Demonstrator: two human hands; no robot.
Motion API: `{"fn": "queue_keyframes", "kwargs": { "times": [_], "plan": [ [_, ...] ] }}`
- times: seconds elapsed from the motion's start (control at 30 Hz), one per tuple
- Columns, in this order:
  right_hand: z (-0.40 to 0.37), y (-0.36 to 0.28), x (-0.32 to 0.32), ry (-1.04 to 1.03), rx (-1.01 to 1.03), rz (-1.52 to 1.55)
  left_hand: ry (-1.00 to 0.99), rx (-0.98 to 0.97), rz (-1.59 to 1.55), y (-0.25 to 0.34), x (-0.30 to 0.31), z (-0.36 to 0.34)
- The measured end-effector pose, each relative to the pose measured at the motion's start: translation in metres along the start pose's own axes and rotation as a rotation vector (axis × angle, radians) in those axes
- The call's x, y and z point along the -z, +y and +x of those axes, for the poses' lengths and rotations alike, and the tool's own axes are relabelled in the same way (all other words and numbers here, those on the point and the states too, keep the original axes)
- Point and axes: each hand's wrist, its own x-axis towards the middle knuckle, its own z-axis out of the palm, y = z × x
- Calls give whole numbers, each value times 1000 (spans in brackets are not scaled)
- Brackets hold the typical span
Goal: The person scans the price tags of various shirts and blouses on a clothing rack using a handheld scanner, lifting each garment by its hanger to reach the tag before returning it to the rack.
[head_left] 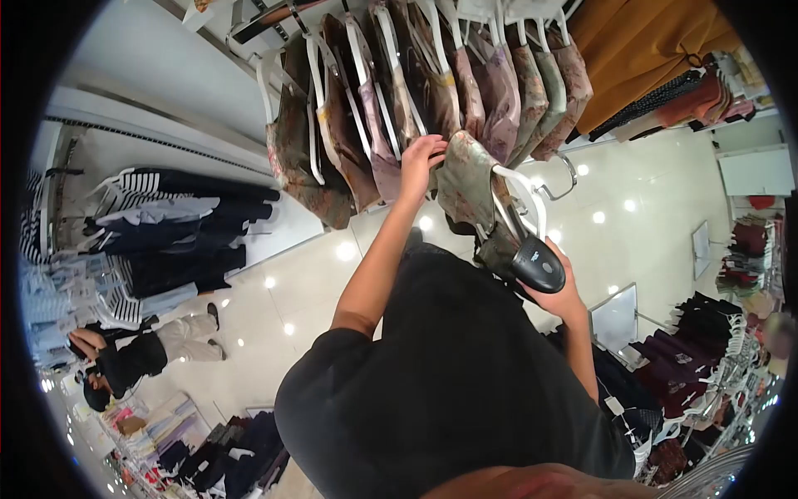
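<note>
My right hand (559, 293) is wrapped around a black handheld barcode scanner (540, 264). Right beside the scanner is a white hanger (532, 187), its metal hook free of the rail and pointing right. A green floral garment (467, 179) hangs from it, tilted, in front of my body. My left hand (421, 162) reaches up to this garment's shoulder, its slightly bent fingers apart at the edge of the cloth. Just beyond my left fingers hangs a row of floral garments (382, 158) on white hangers.
A mustard garment (644, 46) hangs at the upper right. Dark and striped clothes (174, 220) hang on the left wall. Farther off at the lower left, a person (137, 362) stands on the pale tiled floor (274, 308). More clothing racks (690, 358) stand at the right.
</note>
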Motion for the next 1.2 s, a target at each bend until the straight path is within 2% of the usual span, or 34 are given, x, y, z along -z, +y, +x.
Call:
{"fn": "queue_keyframes", "kwargs": {
  "times": [0.1,0.17,0.23,0.3,0.33,0.53,0.67,0.77,0.83,0.97,1.0,1.1,1.2],
  "plan": [
    [9,-9,-14,15,-63,-26,50,-117,61,-6,6,4],
    [15,-27,-32,61,41,-127,-20,-135,100,-17,26,6],
    [27,-34,-51,89,23,-102,50,-221,155,-8,36,-2],
    [40,-38,-67,69,33,-113,44,-217,181,3,48,-5],
    [42,-32,-82,142,80,-135,51,-221,227,9,53,-7],
    [98,-39,-123,220,54,-24,77,-224,296,21,76,-8],
    [139,-44,-127,295,102,19,84,-210,368,23,80,-9],
    [171,-54,-123,315,171,17,63,-286,452,14,85,-6],
    [194,-57,-120,365,301,-56,81,-285,443,15,82,-9],
    [240,-58,-108,436,351,-73,98,-288,441,8,80,-5],
    [249,-63,-106,435,304,-62,97,-301,446,6,79,-4],
    [283,-67,-99,444,356,-106,124,-302,467,8,70,-10],
    [313,-67,-93,413,249,-184,94,-195,519,19,61,-16]
  ]
}}
